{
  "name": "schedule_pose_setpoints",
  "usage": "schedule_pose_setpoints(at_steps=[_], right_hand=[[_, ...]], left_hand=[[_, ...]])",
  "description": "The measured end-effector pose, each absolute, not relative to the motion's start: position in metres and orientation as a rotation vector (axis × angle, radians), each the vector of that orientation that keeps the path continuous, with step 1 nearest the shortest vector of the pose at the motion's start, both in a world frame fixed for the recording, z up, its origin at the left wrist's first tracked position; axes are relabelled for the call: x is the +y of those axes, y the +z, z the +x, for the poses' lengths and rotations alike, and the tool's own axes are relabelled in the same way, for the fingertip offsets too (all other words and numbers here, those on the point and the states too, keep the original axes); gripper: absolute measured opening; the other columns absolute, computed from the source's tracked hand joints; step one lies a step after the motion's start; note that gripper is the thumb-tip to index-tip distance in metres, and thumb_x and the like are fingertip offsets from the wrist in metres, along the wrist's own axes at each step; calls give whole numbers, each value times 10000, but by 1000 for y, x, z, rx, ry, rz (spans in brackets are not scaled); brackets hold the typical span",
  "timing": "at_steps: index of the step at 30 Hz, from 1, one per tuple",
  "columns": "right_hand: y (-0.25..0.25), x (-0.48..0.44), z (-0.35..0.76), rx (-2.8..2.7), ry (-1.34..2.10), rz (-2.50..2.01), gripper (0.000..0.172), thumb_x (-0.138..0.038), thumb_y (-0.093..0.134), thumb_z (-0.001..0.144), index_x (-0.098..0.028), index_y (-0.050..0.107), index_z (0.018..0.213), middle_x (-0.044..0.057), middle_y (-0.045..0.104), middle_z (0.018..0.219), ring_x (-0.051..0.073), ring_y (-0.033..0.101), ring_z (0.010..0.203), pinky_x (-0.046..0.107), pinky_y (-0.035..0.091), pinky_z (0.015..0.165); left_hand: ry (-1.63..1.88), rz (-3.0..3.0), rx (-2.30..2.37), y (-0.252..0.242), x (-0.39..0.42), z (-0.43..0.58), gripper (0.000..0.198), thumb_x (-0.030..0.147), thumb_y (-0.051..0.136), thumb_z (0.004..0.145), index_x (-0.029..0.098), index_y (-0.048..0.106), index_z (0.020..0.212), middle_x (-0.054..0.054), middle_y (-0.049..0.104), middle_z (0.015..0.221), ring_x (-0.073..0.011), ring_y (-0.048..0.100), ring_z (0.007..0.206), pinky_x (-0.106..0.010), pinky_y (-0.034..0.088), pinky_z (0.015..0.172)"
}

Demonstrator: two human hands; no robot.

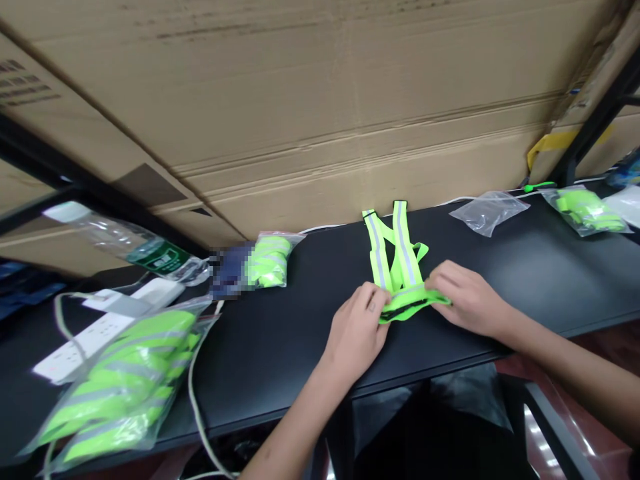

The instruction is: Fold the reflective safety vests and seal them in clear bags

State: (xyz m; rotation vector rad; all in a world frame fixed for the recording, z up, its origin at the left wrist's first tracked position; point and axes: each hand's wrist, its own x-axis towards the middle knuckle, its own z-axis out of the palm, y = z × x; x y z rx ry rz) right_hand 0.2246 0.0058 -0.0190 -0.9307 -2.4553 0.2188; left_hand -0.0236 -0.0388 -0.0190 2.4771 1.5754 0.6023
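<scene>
A neon-yellow reflective vest (401, 257) with grey stripes lies on the black table (300, 347), its straps stretching toward the cardboard at the back. My left hand (357, 327) pinches the left end of the vest's folded waistband. At the band's right end, my right hand (463, 297) grips it with curled fingers. Between the hands the band is bunched, with a dark strip showing along its near side. Some fingertips are hidden behind the fabric.
Bagged reflective vests (125, 380) lie at left, with a smaller bag (270, 260) farther back and another bag (585, 210) at right. An unfilled plastic bag (490, 212) lies behind my right hand. A power strip (85, 343), cable (195, 387) and plastic bottle (135, 243) are at left. Cardboard (350, 100) stands behind.
</scene>
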Motion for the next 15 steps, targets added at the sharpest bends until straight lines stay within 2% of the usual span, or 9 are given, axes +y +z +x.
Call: schedule_pose_setpoints(at_steps=[1,2,3,5,7,9,10,13,15], right_hand=[[-24,-1,228,-2542,131,-860,68,-212,548,952,-199,612,971,100,627,941,238,562,863,371,462,750],[-28,-8,231,-2606,88,-802,116,-295,568,971,-195,623,954,107,628,943,250,559,870,387,470,751],[-31,-14,234,-2636,89,-767,220,-408,606,961,-189,632,958,116,627,960,263,558,884,405,483,755],[-34,-26,240,-2614,183,-757,406,-575,655,895,-185,637,1006,146,614,1070,302,557,984,454,508,807],[-32,-34,244,-2520,336,-829,340,-516,627,935,-204,621,1070,162,577,1213,323,536,1130,491,510,896],[-28,-37,244,-2437,494,-909,218,-366,577,983,-229,580,1152,154,550,1301,311,511,1232,501,498,972],[-27,-38,243,-2410,559,-932,239,-328,578,980,-237,554,1200,149,552,1309,306,508,1251,502,495,991],[-25,-34,238,-2402,655,-940,453,-348,666,920,-241,479,1319,143,569,1293,325,503,1256,524,490,1007],[-26,-31,235,-2396,673,-951,514,-345,689,900,-240,459,1348,142,565,1301,326,508,1234,526,490,999]], left_hand=[[576,2546,1541,-23,-44,-24,304,11,520,789,227,530,1002,-61,589,1077,-241,597,946,-344,498,759],[554,2581,1489,-26,-50,-25,316,-2,525,782,222,529,1003,-74,590,1112,-252,585,982,-357,501,786],[543,2583,1432,-29,-57,-26,292,18,552,798,219,527,1008,-84,589,1156,-262,570,1021,-374,503,820],[552,2522,1331,-30,-70,-28,217,168,652,857,219,527,1027,-98,576,1259,-286,528,1114,-413,495,899],[592,2445,1303,-28,-79,-28,253,328,699,883,221,536,1043,-102,563,1327,-307,483,1194,-450,471,964],[661,2408,1341,-24,-81,-25,232,350,678,909,219,547,1047,-106,585,1318,-315,470,1223,-473,450,991],[690,2403,1360,-22,-80,-22,213,333,664,921,216,551,1060,-107,606,1291,-314,479,1220,-479,443,993],[705,2396,1353,-16,-72,-13,250,294,660,920,214,563,1136,-96,668,1193,-304,550,1167,-479,441,972],[712,2336,1329,-13,-66,-9,291,266,661,915,229,568,1188,-71,691,1164,-278,597,1115,-461,452,961]])
